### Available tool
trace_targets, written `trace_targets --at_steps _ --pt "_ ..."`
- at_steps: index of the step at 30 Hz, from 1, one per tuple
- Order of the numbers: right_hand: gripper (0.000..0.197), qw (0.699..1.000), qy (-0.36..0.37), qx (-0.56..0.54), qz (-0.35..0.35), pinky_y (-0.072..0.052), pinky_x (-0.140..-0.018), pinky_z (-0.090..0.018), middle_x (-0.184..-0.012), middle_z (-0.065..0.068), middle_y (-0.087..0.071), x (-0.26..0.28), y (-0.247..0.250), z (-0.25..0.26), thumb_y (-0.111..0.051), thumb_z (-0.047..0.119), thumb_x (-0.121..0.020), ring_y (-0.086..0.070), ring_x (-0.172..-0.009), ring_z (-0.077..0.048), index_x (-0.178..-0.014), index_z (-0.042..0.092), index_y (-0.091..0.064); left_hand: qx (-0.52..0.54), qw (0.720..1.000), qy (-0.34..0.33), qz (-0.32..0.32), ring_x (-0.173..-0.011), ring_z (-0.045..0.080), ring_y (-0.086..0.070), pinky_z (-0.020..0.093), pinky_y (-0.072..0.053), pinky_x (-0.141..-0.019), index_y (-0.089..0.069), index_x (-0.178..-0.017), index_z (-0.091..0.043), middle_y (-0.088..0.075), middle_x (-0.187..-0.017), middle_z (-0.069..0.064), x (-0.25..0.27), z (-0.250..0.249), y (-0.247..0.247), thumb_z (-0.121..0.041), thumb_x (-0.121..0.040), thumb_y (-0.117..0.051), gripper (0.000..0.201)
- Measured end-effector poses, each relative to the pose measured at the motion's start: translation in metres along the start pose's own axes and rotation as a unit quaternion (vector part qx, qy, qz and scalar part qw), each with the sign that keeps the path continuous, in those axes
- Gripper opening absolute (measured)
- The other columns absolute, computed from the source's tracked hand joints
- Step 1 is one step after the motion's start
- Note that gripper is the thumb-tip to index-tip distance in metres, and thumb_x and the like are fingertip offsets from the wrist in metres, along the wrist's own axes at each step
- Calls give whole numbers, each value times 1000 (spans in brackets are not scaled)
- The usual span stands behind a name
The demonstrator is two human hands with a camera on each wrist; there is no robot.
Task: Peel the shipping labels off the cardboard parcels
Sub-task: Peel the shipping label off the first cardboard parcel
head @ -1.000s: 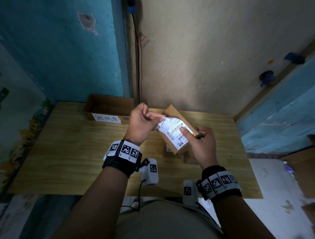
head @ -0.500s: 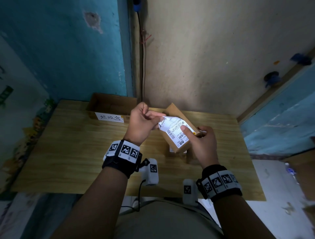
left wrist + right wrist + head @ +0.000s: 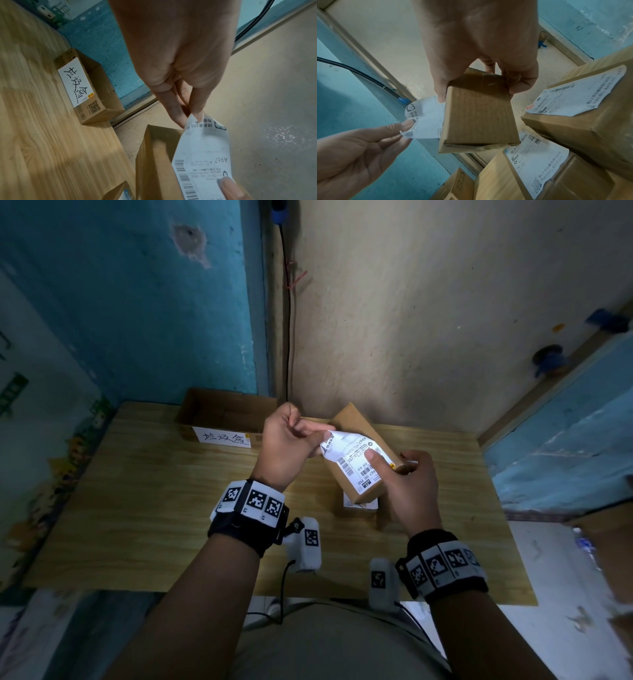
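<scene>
one small cardboard parcel point(image 3: 363, 453) is held up above the wooden table point(image 3: 144, 508), tilted, with one white shipping label point(image 3: 352, 455) partly lifted from its upper face. the right hand point(image 3: 407, 484) grips the parcel, its thumb pressed on the label's printed middle and its fingers curled round the far side. the left hand point(image 3: 287, 445) pinches the label's freed corner between thumb and fingertips, just left of the parcel; the lifted end curls away from the cardboard while the barcode end lies stuck to it. the label reads "a967" in the left wrist view.

directly under the held parcel, one more small box point(image 3: 361, 503) sits on the table, mostly hidden in the head view. the right wrist view shows three other parcels below and right of the held parcel: one large labelled parcel point(image 3: 583, 121), one flatter labelled parcel point(image 3: 539, 169) and one small box point(image 3: 457, 189) whose label cannot be seen. how these match the head view is unclear.

left of and behind the held parcel, one open cardboard box point(image 3: 222, 414) stands at the table's back edge, with one white handwritten tag point(image 3: 224, 437) on its front.

the table has pale wood grain and stands in a corner: a blue wall point(image 3: 137, 302) left of the parcel, a beige wall point(image 3: 428, 302) behind it, and one black cable point(image 3: 290, 320) running down where they meet. each wrist wears one black band with square markers.
</scene>
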State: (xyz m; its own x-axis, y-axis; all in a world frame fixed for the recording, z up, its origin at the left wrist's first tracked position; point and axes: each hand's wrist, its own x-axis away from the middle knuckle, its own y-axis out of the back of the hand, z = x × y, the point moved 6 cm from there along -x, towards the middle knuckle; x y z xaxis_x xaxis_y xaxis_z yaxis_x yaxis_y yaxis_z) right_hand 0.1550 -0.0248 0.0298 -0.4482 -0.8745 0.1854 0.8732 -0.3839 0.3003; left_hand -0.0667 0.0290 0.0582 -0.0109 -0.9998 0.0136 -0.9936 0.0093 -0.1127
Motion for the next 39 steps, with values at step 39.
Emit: trace_targets --at_steps 39 --pt "70 998 37 46 -16 -51 -67 -18 -106 3 -70 -4 -6 11 -90 45 -77 -70 -91 -6 -127 16 -50 -7 999 38 -35 -90 26 -75 59 -52 -77 -37 -70 -16 -75 -90 19 0 2 11 9 -82 -70 43"
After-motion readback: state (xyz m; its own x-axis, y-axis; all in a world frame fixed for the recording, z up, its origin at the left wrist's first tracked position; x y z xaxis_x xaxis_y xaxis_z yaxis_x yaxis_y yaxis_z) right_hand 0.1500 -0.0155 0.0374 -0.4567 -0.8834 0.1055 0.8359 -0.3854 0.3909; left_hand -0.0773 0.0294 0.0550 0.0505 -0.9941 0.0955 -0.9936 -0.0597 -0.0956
